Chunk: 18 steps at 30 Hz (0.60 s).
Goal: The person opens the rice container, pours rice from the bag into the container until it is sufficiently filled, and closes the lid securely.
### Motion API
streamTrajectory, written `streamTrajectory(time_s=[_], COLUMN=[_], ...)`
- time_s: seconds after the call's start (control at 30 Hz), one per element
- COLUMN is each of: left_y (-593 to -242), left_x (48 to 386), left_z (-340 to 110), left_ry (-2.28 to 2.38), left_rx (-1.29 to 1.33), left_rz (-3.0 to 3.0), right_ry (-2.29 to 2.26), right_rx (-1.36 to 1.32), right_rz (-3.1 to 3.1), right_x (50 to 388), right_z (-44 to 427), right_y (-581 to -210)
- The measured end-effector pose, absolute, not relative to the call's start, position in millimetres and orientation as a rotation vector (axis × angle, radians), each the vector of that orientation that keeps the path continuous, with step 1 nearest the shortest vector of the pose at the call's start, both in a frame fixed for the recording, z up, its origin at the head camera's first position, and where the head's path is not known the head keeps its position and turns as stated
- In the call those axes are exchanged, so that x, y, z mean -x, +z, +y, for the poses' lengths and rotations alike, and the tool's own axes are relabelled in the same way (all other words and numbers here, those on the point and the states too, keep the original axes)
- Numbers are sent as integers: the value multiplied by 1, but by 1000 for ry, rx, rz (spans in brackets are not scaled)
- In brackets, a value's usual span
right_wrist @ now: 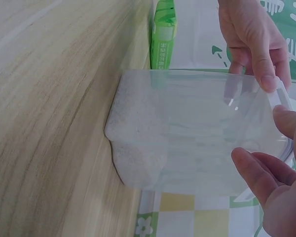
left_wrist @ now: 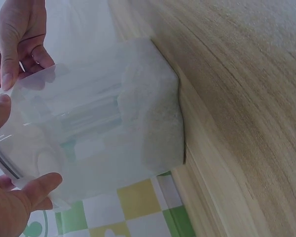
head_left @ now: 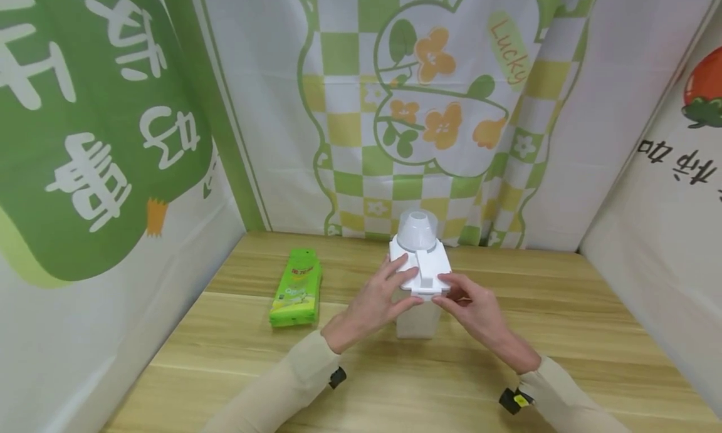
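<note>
A clear storage container (head_left: 414,323) with pale grains or powder at its bottom stands upright on the table. On its white lid (head_left: 440,260) sits a clear cup (head_left: 417,229), upside down. My left hand (head_left: 372,304) holds the lid's left side, fingers on top and thumb under the front edge. At the front right corner, my right hand (head_left: 478,309) pinches the lid's edge between thumb and fingers. Through the container wall (left_wrist: 84,108) in the left wrist view, the pale contents (left_wrist: 155,103) fill only the lower part. In the right wrist view, the thumb and fingers of both hands grip the lid end.
A bright green packet (head_left: 297,289) lies on the wooden table (head_left: 237,333) left of the container. Behind the table hangs a checkered curtain (head_left: 346,182). Printed cloth walls (head_left: 220,257) close off the left and right sides.
</note>
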<state>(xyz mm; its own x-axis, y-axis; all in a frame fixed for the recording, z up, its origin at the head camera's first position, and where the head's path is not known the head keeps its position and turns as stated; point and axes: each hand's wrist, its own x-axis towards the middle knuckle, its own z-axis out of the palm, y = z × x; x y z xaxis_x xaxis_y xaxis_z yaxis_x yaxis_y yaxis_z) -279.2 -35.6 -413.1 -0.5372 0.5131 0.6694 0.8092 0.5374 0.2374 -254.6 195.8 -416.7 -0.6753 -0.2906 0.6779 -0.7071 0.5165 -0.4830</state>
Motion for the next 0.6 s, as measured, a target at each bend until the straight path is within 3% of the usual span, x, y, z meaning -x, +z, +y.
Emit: streamTrajectory(time_s=[0.37, 0.6], left_y=[-405, -380], left_x=[284, 294], left_z=[-37, -56], left_ry=[-628, -711], left_rx=[1111, 1256], left_rz=[-2319, -2440], right_ry=[1023, 946], right_rx=[-862, -960], right_rz=[-2240, -2304], right_x=[261, 265], right_z=[204, 219], right_y=[-418, -399])
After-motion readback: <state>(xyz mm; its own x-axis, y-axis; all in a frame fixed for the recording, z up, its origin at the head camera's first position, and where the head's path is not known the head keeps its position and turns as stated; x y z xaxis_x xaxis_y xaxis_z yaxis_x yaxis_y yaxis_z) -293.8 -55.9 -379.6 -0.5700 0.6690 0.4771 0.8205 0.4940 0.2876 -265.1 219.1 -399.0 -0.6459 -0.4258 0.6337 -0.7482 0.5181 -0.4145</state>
